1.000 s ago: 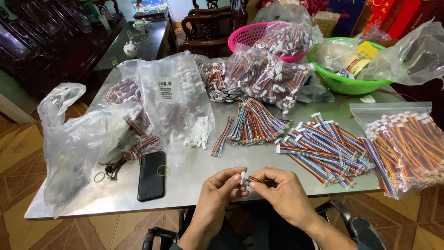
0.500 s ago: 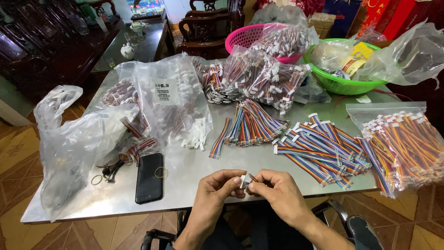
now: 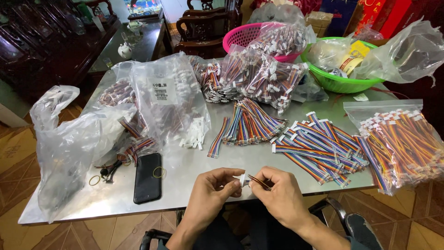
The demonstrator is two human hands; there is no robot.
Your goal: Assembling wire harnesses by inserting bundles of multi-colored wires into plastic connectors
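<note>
My left hand (image 3: pixel 213 190) and my right hand (image 3: pixel 279 194) meet at the near edge of the metal table (image 3: pixel 185 178). Together they pinch a small white connector (image 3: pixel 242 179). A thin bundle of dark wires (image 3: pixel 259 182) runs from it under my right fingers. Just beyond my hands lie loose piles of rainbow ribbon cables (image 3: pixel 319 143) with white plugs, and a smaller fanned pile (image 3: pixel 247 124) sits further back.
A black phone (image 3: pixel 147 178) with a rubber band on it lies left of my hands. Clear plastic bags of cables (image 3: pixel 166 99) crowd the left and back. A sealed bag of orange cables (image 3: pixel 400 143) sits right. Pink basket (image 3: pixel 240 37) and green basin (image 3: pixel 340 83) stand behind.
My hands stay together at the table edge, with only small finger movements on the connector. The view has shifted slightly.
</note>
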